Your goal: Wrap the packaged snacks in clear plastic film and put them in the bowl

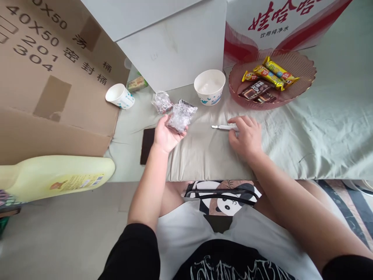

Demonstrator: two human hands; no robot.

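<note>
My left hand (168, 136) is closed, palm up, around a small packet in clear bubble wrap (181, 116); what the wrap covers is hard to make out. Just behind it, a second bubble-wrapped bundle (162, 102) lies on the cloth. To the right, my right hand (247, 136) pinches the handle of a slim craft knife (223, 127), whose blade points left, low over the cloth or on it. A dark phone (147, 146) lies flat, partly under my left wrist.
A white paper bowl (210, 87) and a pink bowl (305, 79) of wrapped snacks stand behind my hands. Left are a tilted paper cup (120, 96), a large cardboard box (81, 101) and a yellow bottle (67, 175). White boxes (175, 50) line the back.
</note>
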